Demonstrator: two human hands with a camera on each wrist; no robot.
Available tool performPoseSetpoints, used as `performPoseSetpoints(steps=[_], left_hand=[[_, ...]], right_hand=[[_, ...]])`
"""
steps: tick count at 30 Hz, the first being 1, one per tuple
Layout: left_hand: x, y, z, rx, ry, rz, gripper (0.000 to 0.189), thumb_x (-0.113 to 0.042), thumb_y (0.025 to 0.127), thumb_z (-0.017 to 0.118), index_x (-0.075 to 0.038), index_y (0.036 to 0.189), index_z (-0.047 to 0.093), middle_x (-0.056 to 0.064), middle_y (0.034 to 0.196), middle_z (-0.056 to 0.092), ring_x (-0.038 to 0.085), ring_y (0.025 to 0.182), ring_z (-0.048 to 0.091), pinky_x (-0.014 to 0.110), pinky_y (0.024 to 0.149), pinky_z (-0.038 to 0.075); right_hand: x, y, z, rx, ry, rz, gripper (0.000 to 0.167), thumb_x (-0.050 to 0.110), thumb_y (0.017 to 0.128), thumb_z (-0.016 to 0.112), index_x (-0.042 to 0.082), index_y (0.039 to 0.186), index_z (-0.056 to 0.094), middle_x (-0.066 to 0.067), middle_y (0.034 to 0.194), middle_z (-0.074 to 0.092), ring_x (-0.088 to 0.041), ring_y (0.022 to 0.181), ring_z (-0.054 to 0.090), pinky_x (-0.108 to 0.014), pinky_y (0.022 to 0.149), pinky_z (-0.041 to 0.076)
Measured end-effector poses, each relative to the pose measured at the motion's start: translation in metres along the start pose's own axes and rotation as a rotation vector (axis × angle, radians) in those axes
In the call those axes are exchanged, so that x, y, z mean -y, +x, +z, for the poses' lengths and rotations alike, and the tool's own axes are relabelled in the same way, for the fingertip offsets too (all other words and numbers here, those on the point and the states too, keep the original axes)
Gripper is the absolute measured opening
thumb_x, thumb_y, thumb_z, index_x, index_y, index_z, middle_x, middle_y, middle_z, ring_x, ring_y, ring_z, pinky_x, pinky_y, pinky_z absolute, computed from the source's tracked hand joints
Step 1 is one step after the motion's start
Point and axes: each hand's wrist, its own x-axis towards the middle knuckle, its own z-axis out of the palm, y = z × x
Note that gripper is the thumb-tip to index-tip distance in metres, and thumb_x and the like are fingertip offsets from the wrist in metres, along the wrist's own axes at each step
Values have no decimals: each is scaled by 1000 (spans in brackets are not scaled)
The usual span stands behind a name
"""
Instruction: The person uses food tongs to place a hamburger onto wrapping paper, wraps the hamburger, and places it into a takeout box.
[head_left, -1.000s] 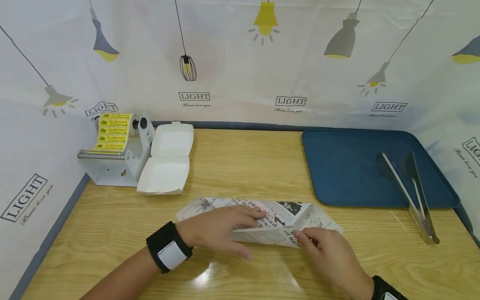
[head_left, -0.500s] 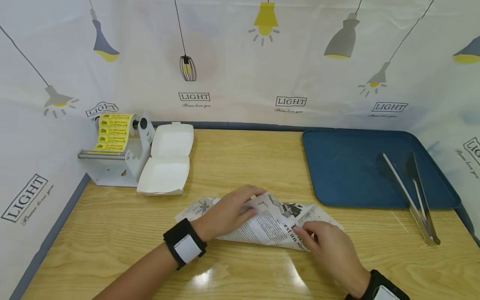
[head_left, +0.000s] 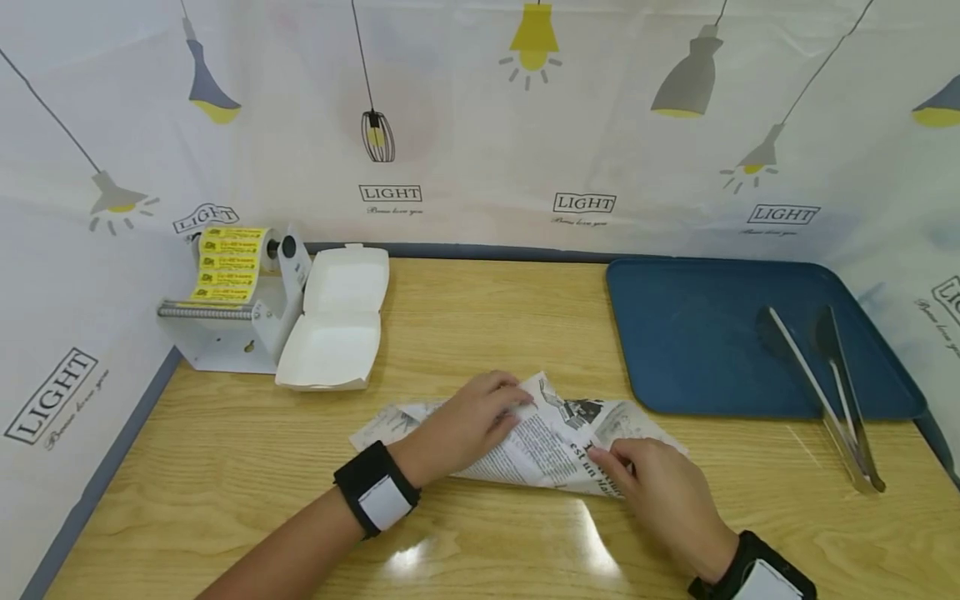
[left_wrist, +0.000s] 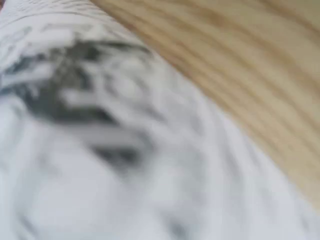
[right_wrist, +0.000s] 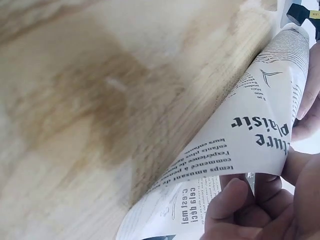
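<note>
A sheet of newsprint wrapping paper [head_left: 528, 454] lies near the table's front in the head view, folded over into a long, loosely wrapped shape with its flap peaking upward. My left hand [head_left: 468, 425] grips the flap at its upper edge, fingers curled over it. To the right, my right hand [head_left: 663, 492] pinches the near edge between thumb and fingers. In the right wrist view, that hand's fingers [right_wrist: 250, 207] curl beneath the overlapping paper [right_wrist: 260, 120]. Blurred printed paper [left_wrist: 100, 150] fills much of the left wrist view. What the paper may enclose is hidden.
An open white clamshell box [head_left: 333, 321] stands at the left beside a label dispenser [head_left: 232, 308] with yellow labels. At the right, metal tongs [head_left: 832, 400] lie partly on a blue tray [head_left: 697, 333] and overhang its front edge. A lamp-printed sheet [head_left: 465, 108] backs the table.
My left hand has gone from lying spread on the paper to gripping the near flap, lifting and folding it up and away. The right hand keeps its pinch nearly in place.
</note>
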Motion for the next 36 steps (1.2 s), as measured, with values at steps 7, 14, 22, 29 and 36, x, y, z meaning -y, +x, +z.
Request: performPoseSetpoints(steps=[7, 14, 22, 29, 36], left_hand=[[-8, -1, -1, 37, 369, 60, 32, -22, 105, 59, -11, 134, 66, 7, 142, 56, 24, 131, 51, 40, 110, 43], [-16, -1, -3, 140, 331, 52, 33, -15, 108, 51, -13, 139, 61, 3, 141, 60, 19, 130, 56, 36, 109, 46], [-22, -4, -4, 260, 281, -22, 77, -63, 96, 57, -9, 150, 48, 7, 153, 50, 21, 139, 49, 39, 114, 41], [-24, -10, -1, 264, 323, -28, 81, -60, 95, 60, -7, 154, 42, 9, 157, 45, 21, 143, 44, 39, 116, 38], [-20, -15, 6, 221, 313, 11, 83, -58, 98, 57, -3, 156, 36, 12, 158, 42, 23, 146, 40, 38, 119, 34]], right_hand=[[-1, 0, 2, 20, -4, 15, 51, 39, 100, 65, 23, 58, 41, 13, 55, 30, -4, 51, 33, -23, 47, 25], [-3, 0, 5, 23, -2, 19, 49, 37, 100, 67, 23, 59, 41, 13, 55, 30, -4, 51, 32, -23, 47, 24], [-3, 1, 4, -2, -5, 39, 33, 35, 98, 70, 20, 72, 54, 8, 62, 46, -8, 57, 43, -26, 49, 33], [13, 12, 9, -193, 31, -233, 46, 21, 100, 67, -5, 134, 53, -24, 138, 54, -39, 128, 50, -57, 100, 47], [25, 26, 31, 25, -3, -282, 67, 32, 109, 47, -7, 158, 22, -25, 164, 23, -40, 153, 17, -62, 120, 18]])
